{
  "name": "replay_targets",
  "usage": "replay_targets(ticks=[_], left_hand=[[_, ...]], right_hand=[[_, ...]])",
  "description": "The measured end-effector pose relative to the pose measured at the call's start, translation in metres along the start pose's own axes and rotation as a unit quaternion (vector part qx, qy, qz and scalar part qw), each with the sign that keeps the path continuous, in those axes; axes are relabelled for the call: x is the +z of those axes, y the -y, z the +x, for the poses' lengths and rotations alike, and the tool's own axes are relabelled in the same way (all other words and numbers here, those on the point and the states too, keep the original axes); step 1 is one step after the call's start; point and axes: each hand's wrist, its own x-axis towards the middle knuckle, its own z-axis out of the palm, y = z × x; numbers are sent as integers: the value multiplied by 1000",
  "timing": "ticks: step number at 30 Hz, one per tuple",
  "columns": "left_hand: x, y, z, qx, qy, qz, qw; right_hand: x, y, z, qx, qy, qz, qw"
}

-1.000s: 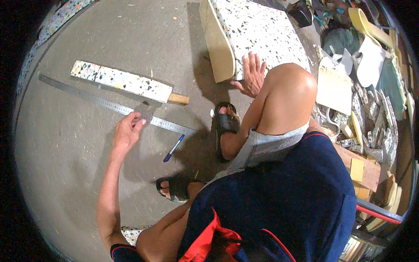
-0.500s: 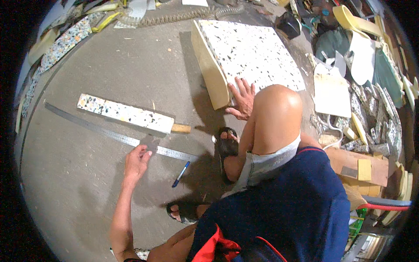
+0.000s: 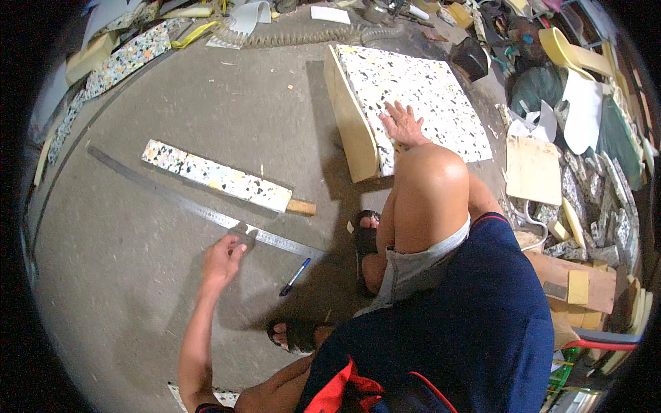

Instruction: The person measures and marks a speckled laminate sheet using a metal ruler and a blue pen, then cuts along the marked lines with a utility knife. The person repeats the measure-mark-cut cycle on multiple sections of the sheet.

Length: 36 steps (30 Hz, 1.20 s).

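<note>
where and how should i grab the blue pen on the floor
The blue pen is slim and lies flat with both long sides exposed, so probably pinch mid-barrel from above. Coming from its left looks easiest, since the left hand is on that side.

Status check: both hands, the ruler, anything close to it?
Left hand near long silver metal ruler, contact unclear. Right hand spread on white black-speckled foam-like block. Ruler on grey floor; slim blue-and-white pen near its right end.

Ruler (image 3: 286, 243) between foam strip (image 3: 213, 175) and pen (image 3: 295, 277) on the floor (image 3: 144, 275), foam block (image 3: 434, 96) farther right.
</note>
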Motion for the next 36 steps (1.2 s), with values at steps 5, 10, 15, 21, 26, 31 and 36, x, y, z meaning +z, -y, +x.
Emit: replay_targets(ticks=[5, 10, 15, 21, 26, 31, 36], left_hand=[[13, -13, 16, 34, -6, -45, 998], [9, -16, 23, 66, -50, -36, 996], [-2, 15, 18, 57, -111, -40, 991], [9, 21, 44, -1, -81, -28, 996], [11, -23, 72, 27, -64, -20, 997], [19, -39, 85, 55, -31, 77, 995], [33, -28, 87, 63, 5, 42, 997]], right_hand=[[-7, -5, 2, -93, 25, 26, 995], [-4, -27, 6, -127, -17, 106, 986], [-20, -122, 12, 134, -164, 132, 968], [-68, -310, 30, 330, -64, 36, 941], [-63, -380, 65, 340, -90, 106, 930], [-55, -390, 83, 367, -96, 151, 913], [-50, -388, 74, 400, -53, 276, 872]])
